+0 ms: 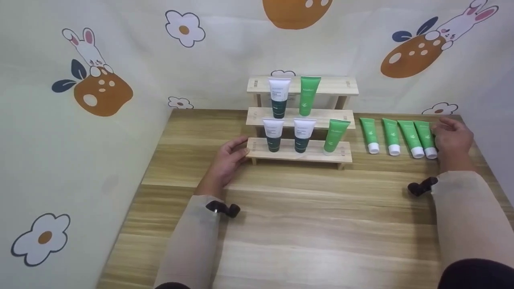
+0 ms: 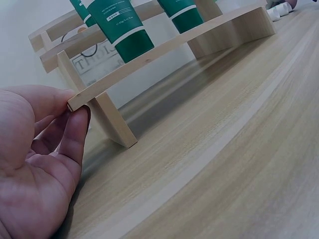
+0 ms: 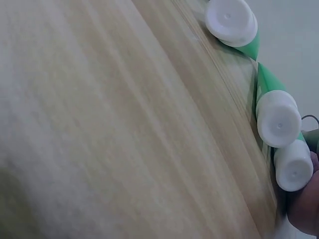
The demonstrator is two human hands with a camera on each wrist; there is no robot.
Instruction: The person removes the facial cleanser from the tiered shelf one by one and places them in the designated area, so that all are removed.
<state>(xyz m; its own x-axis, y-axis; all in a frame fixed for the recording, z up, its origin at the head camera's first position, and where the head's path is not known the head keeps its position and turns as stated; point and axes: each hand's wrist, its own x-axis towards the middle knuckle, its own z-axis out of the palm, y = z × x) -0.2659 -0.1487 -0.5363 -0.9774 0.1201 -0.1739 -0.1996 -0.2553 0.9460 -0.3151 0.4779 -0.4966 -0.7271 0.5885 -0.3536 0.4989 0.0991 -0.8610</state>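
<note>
My left hand [image 1: 229, 162] pinches the left end of the wooden rack's lowest shelf [image 1: 297, 155]; in the left wrist view the thumb and fingers [image 2: 75, 129] grip the shelf corner [image 2: 82, 98]. On that shelf stand two white-and-dark-green tubes [image 1: 273, 134] [image 1: 304, 134] and a tilted green tube [image 1: 336, 136]. One white-and-dark-green tube [image 1: 278, 97] and one green tube [image 1: 309, 96] stand on the middle shelf. My right hand [image 1: 455, 140] is at the rightmost lying green tube [image 1: 425, 139], its fingers bent beside it; whether they grip it is unclear.
Three more green tubes [image 1: 369, 135] [image 1: 391, 137] [image 1: 410, 139] lie on the wooden table [image 1: 313, 224], right of the rack, white caps toward me. The rack's top shelf [image 1: 337, 85] stands near the patterned back wall [image 1: 225, 52]. Another patterned wall [image 1: 80, 160] borders the left side.
</note>
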